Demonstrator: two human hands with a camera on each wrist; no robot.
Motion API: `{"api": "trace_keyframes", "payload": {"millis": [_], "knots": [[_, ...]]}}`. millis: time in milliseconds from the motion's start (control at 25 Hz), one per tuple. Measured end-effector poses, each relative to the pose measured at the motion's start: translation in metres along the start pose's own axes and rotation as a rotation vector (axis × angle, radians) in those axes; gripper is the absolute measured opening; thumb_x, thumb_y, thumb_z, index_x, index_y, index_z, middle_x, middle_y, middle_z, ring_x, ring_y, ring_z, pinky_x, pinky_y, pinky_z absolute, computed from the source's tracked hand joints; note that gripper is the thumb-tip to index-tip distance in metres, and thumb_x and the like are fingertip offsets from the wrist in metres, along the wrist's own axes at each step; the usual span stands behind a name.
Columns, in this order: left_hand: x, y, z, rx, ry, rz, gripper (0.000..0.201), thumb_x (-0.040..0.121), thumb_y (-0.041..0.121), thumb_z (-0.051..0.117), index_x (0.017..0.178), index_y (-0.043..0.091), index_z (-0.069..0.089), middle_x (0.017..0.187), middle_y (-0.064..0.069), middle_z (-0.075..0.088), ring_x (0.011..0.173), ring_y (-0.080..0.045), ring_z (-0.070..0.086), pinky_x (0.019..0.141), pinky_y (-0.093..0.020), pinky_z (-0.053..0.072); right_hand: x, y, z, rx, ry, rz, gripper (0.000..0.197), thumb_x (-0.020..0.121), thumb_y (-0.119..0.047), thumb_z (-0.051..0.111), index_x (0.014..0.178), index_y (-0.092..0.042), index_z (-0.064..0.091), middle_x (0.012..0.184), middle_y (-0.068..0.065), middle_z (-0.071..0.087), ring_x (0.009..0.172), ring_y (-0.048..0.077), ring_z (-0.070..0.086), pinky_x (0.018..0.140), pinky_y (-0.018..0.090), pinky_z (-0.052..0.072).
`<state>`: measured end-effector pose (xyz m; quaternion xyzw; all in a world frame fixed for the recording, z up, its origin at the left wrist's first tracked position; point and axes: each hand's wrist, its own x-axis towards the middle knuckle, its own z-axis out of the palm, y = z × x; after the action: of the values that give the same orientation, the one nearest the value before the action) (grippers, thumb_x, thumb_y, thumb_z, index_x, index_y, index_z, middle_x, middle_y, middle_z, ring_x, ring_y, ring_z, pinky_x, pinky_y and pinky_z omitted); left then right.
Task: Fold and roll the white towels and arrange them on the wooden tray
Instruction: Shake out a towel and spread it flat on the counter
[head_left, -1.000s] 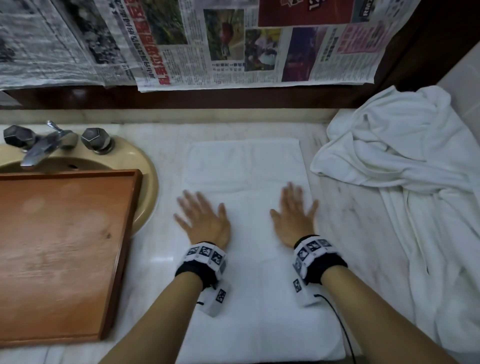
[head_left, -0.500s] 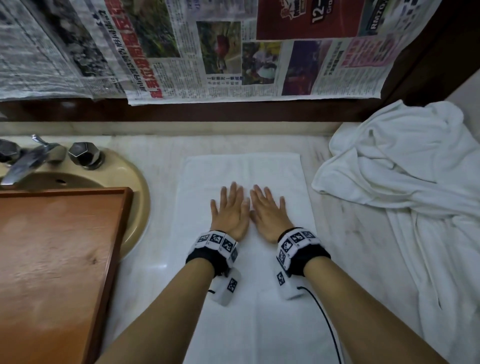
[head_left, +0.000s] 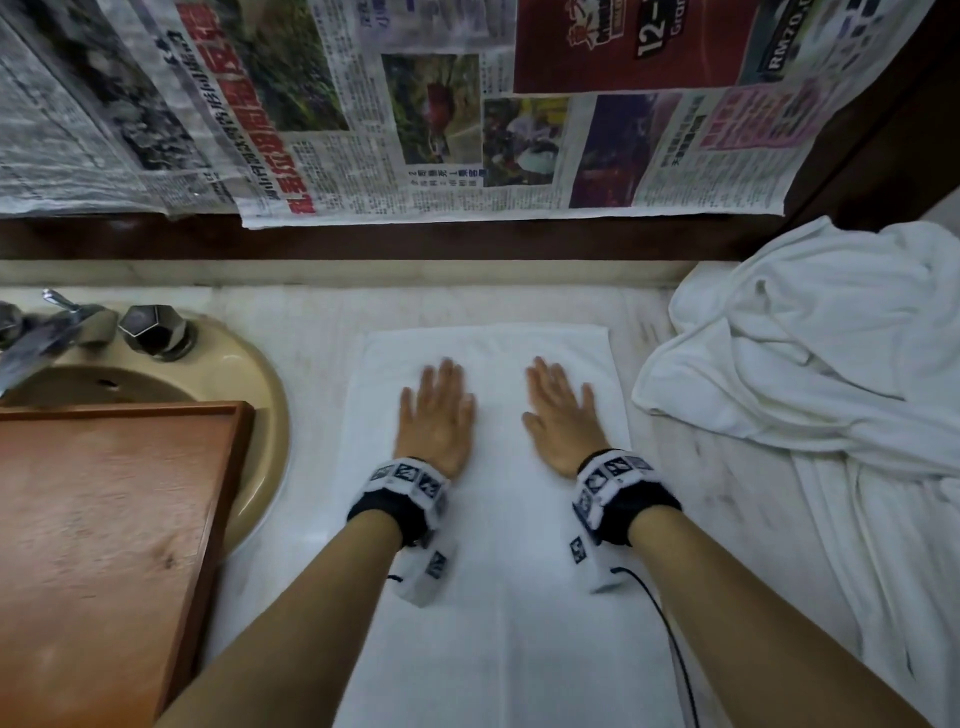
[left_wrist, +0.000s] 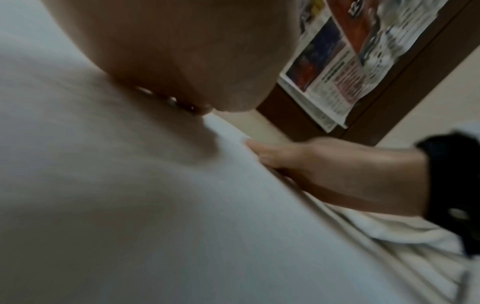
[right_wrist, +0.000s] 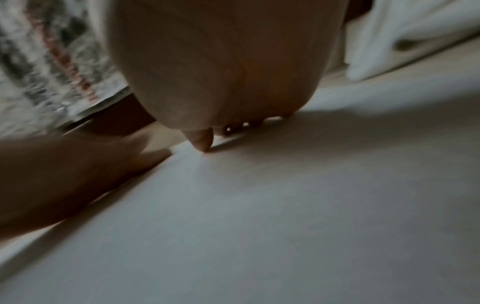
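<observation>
A white towel (head_left: 498, 597), folded into a long strip, lies flat on the marble counter and runs from near the back wall toward me. My left hand (head_left: 439, 410) and right hand (head_left: 558, 415) both press flat on its far half, palms down, fingers straight, a gap between them. The wooden tray (head_left: 104, 545) sits on the left over the sink, with nothing on it. From the left wrist view I see the towel (left_wrist: 155, 205) and my right hand (left_wrist: 324, 162) lying on it. The right wrist view shows towel (right_wrist: 285, 205) under my palm and my left hand (right_wrist: 78, 170) beside it.
A crumpled heap of white cloth (head_left: 831, 389) fills the counter's right side. A beige sink (head_left: 249, 395) with a metal tap (head_left: 62, 327) is at the back left, partly under the tray. Newspaper sheets (head_left: 415, 114) hang on the wall above the counter.
Half a second ago my hands lay side by side in the towel's middle; they have slid apart and a little farther toward the wall, still flat on the towel.
</observation>
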<state>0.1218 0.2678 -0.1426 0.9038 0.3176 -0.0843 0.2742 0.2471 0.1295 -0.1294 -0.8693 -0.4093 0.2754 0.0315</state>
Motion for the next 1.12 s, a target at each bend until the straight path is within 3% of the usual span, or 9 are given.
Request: {"api": "trace_keyframes", "payload": {"millis": [120,160,280,360,480,680,960,1120], "knots": [[0.004,-0.031,-0.021,-0.024,0.117,-0.398,0.063,0.103,0.046,0.009,0.154,0.015,-0.009,0.160,-0.002,-0.020,0.147,-0.020,-0.020,0.118,-0.045,-0.015,0.000,0.018,-0.009,0.022,0.019,0.299,0.064,0.104,-0.038,0.018,0.152,-0.012,-0.015,0.158,0.002,-0.027,0.146,0.017,-0.022,0.117,0.049,-0.011],[0.009,-0.023,-0.025,-0.077,0.115,-0.377,0.063,0.103,0.046,0.009,0.154,0.013,-0.008,0.160,-0.003,-0.019,0.147,-0.021,-0.020,0.118,-0.046,-0.015,0.006,0.008,-0.012,0.018,0.045,0.278,0.064,0.104,-0.037,0.019,0.152,-0.011,-0.014,0.158,0.003,-0.026,0.146,0.018,-0.021,0.117,0.049,-0.012],[0.031,0.021,-0.015,-0.145,-0.004,0.026,0.056,0.105,0.039,0.009,0.155,0.018,-0.005,0.162,0.001,-0.012,0.148,-0.016,-0.015,0.116,-0.039,-0.016,0.034,-0.026,-0.017,0.069,0.060,-0.011,0.061,0.104,-0.030,0.025,0.154,-0.016,-0.008,0.160,-0.001,-0.020,0.147,0.017,-0.019,0.116,0.047,-0.012],[0.041,0.023,-0.009,-0.064,-0.063,0.118,0.053,0.105,0.038,0.009,0.155,0.024,-0.004,0.162,0.007,-0.011,0.147,-0.011,-0.016,0.117,-0.037,-0.017,0.046,-0.026,-0.016,0.067,0.017,-0.072,0.060,0.105,-0.030,0.025,0.155,-0.021,-0.006,0.161,-0.006,-0.019,0.147,0.015,-0.020,0.117,0.046,-0.013],[0.046,0.002,-0.012,0.120,-0.025,0.091,0.053,0.103,0.043,0.008,0.154,0.033,-0.004,0.160,0.012,-0.016,0.146,-0.009,-0.020,0.116,-0.037,-0.019,0.051,-0.008,-0.015,-0.003,0.027,-0.028,0.058,0.104,-0.036,0.021,0.154,-0.028,-0.008,0.159,-0.010,-0.023,0.145,0.012,-0.023,0.117,0.045,-0.014],[0.050,-0.018,-0.027,0.172,-0.024,0.045,0.053,0.102,0.047,0.006,0.153,0.039,-0.006,0.159,0.012,-0.020,0.146,-0.011,-0.021,0.117,-0.040,-0.018,0.049,0.012,-0.020,0.003,0.038,0.035,0.059,0.104,-0.041,0.019,0.153,-0.032,-0.012,0.157,-0.012,-0.027,0.145,0.011,-0.025,0.118,0.044,-0.014],[0.050,-0.069,-0.050,0.228,0.002,-0.073,0.055,0.103,0.045,0.008,0.153,0.034,-0.011,0.159,0.009,-0.023,0.146,-0.012,-0.022,0.119,-0.042,-0.013,0.047,0.035,-0.022,0.021,0.053,0.173,0.063,0.103,-0.044,0.016,0.151,-0.023,-0.018,0.156,-0.008,-0.030,0.144,0.010,-0.027,0.117,0.044,-0.016],[0.050,-0.068,-0.059,0.227,-0.049,-0.128,0.058,0.102,0.045,0.009,0.153,0.030,-0.014,0.158,0.006,-0.026,0.145,-0.017,-0.025,0.119,-0.047,-0.012,0.043,0.023,-0.035,0.056,-0.001,0.296,0.067,0.102,-0.045,0.015,0.150,-0.016,-0.022,0.155,-0.001,-0.033,0.143,0.014,-0.028,0.116,0.052,-0.015]]}}
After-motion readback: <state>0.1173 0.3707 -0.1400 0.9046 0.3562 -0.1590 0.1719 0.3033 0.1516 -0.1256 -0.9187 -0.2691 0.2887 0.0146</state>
